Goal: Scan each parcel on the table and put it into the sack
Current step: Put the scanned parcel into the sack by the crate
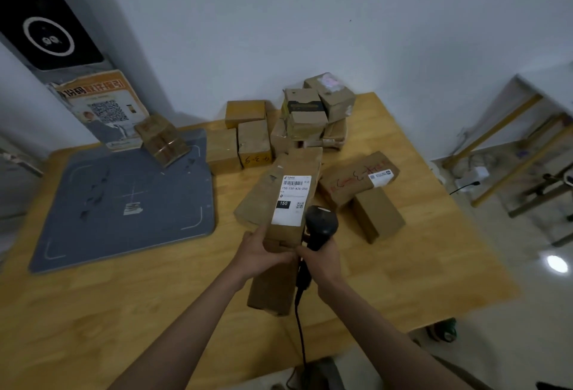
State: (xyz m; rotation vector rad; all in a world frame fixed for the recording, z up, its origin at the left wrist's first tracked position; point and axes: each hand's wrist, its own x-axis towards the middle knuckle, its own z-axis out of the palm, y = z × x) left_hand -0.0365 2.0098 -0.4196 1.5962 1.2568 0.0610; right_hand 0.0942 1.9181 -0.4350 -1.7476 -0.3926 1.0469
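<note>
Head view: left hand [259,254] grips labelled parcel [285,194], right hand [321,261] w/ scanner [321,225].

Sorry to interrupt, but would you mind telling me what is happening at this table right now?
A person is scanning parcels. The left hand grips a long labelled parcel, while the right hand holds a corded black scanner beside its label. More boxes wait piled at the table's far edge. No sack is in view.

White label [291,200] on held parcel [279,203]: "150-150-A26-050", below it "150" in black box. Handwritten "4-3-9" on small box [255,147].
</note>
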